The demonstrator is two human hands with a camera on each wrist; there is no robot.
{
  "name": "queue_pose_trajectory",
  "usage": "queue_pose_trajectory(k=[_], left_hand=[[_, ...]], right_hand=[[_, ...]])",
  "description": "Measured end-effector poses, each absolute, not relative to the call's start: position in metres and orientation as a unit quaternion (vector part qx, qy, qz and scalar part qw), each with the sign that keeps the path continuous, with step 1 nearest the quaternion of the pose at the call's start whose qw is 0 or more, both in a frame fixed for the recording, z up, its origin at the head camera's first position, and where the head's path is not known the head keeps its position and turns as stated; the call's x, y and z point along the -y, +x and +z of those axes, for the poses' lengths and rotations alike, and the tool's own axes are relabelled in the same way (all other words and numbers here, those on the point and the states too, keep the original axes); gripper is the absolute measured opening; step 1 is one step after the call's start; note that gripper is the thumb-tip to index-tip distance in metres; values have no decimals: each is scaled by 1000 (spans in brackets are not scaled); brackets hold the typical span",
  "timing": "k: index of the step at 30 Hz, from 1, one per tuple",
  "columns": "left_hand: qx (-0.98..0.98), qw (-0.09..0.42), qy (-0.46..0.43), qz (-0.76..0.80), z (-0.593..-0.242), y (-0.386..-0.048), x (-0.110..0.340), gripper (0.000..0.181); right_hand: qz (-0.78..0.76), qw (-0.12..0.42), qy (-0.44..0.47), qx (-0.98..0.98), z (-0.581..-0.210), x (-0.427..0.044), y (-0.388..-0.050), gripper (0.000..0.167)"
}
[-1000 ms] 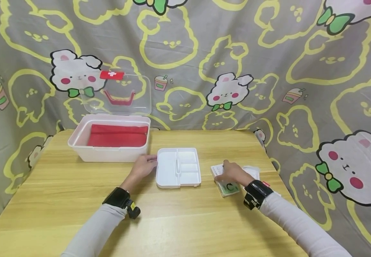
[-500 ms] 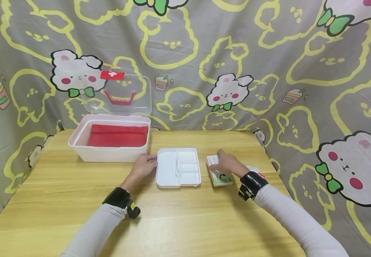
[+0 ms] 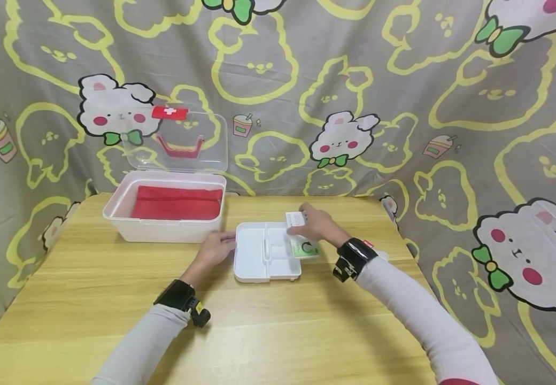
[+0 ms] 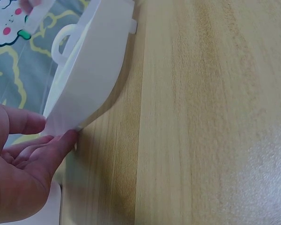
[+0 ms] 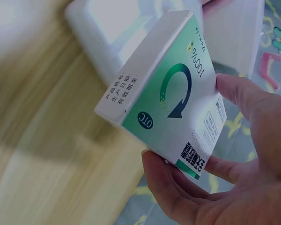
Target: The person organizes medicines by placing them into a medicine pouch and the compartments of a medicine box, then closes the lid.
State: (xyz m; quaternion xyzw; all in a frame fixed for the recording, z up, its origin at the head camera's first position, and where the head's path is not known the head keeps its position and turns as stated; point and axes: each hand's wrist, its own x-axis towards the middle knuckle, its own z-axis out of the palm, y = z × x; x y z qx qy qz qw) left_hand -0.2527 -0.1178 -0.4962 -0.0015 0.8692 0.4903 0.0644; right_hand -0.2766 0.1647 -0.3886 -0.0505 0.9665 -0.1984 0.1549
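The fingertips of my left hand [image 3: 215, 248] touch the left side of a white divided tray [image 3: 249, 262], which lies flat on the table; in the left wrist view the fingers [image 4: 28, 123] meet its outer wall [image 4: 91, 70]. My right hand [image 3: 317, 224] grips a white and green medicine box [image 3: 303, 248] over the tray's right compartments. Seen from the right wrist, thumb and fingers hold the medicine box [image 5: 178, 93] by opposite edges, its printed face with a curved arrow towards the camera. The box hides part of the compartments.
A white first-aid box [image 3: 167, 231] stands at the back left, its clear lid [image 3: 210, 133] raised. Inside lies a red zippered pouch [image 3: 177, 206]. A white packet [image 3: 381, 255] lies partly behind the right wrist. A patterned curtain [image 3: 278, 107] hangs behind the wooden table [image 3: 268, 331].
My right hand has lifted the medicine box and carried it leftward from the table over the tray's right side. The left hand and the tray have stayed in place.
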Motion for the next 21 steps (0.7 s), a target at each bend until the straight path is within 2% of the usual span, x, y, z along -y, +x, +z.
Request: queue_pose_trajectory(k=[13,21], left_hand=[[-872,73,0,484,-495,-254,116,39],[-873,75,4,483,-495,-254,117,39]], right_hand=[[-268,152,-99,-946,-386,-102,-276,72],[-296,142,-88,-941,-398,-75,-270,71]])
